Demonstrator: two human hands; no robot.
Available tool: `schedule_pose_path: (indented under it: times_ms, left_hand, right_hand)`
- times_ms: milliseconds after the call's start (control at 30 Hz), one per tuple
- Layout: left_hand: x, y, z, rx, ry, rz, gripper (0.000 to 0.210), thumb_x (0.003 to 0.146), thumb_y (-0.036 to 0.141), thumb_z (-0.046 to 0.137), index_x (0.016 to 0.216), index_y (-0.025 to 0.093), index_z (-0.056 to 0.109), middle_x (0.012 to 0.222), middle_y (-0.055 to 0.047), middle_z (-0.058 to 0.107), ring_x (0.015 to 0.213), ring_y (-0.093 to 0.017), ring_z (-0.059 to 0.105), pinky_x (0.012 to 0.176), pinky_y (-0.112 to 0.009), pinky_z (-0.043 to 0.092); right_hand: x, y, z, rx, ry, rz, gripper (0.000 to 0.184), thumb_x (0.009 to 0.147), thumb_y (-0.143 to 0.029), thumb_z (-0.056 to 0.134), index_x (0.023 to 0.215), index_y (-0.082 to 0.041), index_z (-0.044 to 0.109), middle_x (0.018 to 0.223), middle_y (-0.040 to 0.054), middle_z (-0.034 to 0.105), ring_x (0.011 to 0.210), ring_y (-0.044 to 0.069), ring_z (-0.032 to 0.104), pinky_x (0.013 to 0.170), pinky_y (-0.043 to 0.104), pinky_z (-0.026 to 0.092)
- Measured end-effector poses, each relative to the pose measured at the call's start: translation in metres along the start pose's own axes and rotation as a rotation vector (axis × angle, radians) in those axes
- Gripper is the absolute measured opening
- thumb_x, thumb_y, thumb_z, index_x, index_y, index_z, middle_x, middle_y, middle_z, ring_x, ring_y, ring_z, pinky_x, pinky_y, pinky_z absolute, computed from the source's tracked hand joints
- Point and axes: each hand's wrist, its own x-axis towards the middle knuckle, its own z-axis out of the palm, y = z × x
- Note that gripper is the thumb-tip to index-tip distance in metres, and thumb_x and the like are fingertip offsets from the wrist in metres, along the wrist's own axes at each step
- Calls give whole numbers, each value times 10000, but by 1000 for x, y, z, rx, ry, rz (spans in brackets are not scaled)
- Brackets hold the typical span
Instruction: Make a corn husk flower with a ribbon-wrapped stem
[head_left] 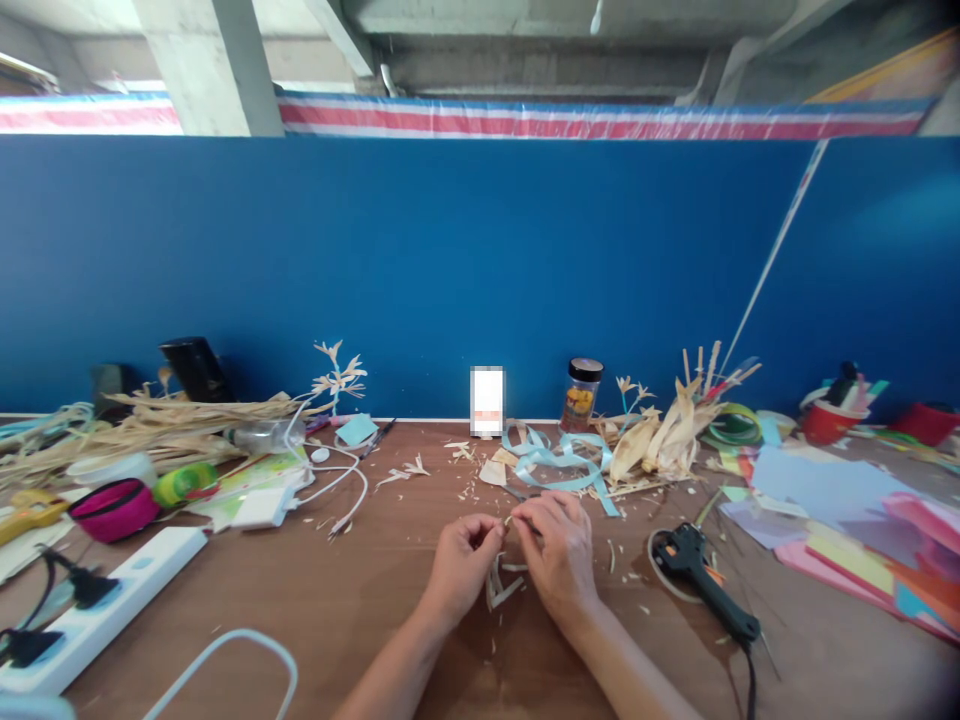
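Both hands meet at the middle of the brown table, fingertips pinched close together. My left hand (pixel 466 562) is closed, thumb against forefinger, on a thin pale strip that looks like dried corn husk (pixel 508 521). My right hand (pixel 556 548) is closed at the strip's other side, its fingers bent over it; most of the strip is hidden by the fingers. Below and between the hands lie several cut pale husk strips (pixel 504 592). A grey blade-like tool (pixel 517 492) lies just beyond the right fingertips, partly covered.
A black glue gun (pixel 705 580) with a cord lies to the right. Behind the hands are light-blue ribbon (pixel 559 462), a dark-lidded jar (pixel 582 392) and corn husks (pixel 660 445). Coloured paper (pixel 825 495) spreads at right. A white power strip (pixel 112 605) and cable (pixel 225 640) occupy the left.
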Motion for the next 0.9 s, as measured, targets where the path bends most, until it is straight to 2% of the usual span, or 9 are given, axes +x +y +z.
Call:
schedule_pose_path:
  times_ms: [233, 433, 533, 700, 900]
  left_hand:
    - [0, -2, 1, -245, -6, -155, 284, 665, 408, 599, 721, 131, 621, 606, 9, 549, 501, -67, 447, 486, -169, 351]
    - [-1, -1, 2, -398, 12, -200, 270, 595, 359, 679, 750, 140, 655, 644, -18, 629, 586, -116, 550, 605, -236, 427]
    - [-1, -3, 1, -426, 24, -214, 282, 580, 336, 697, 774, 133, 664, 675, -39, 653, 625, -142, 577, 640, -266, 440]
    - [1, -5, 1, -430, 41, -222, 259, 581, 301, 706, 764, 123, 663, 645, -30, 645, 561, -99, 545, 581, -222, 426]
    - [1, -5, 2, -440, 68, -222, 274, 573, 309, 708, 776, 136, 644, 695, -32, 648, 594, -109, 566, 601, -228, 436]
  right_hand:
    - [-3, -1, 8, 122, -3, 74, 109, 769, -215, 479, 722, -207, 576, 725, 33, 588, 788, 191, 486, 718, 315, 367]
    - [-5, -1, 14, 228, 29, 129, 86, 756, -199, 484, 737, -201, 569, 740, 42, 571, 787, 193, 489, 707, 309, 391]
    - [-5, -2, 14, 265, 14, 158, 76, 760, -204, 490, 738, -199, 563, 753, 41, 565, 791, 189, 491, 720, 305, 396]
    - [-6, -2, 15, 325, -11, 180, 83, 774, -215, 484, 758, -196, 563, 769, 50, 555, 803, 195, 495, 725, 310, 406]
    - [-7, -1, 16, 376, -60, 213, 87, 772, -200, 483, 789, -191, 568, 803, 54, 569, 809, 189, 518, 743, 300, 415]
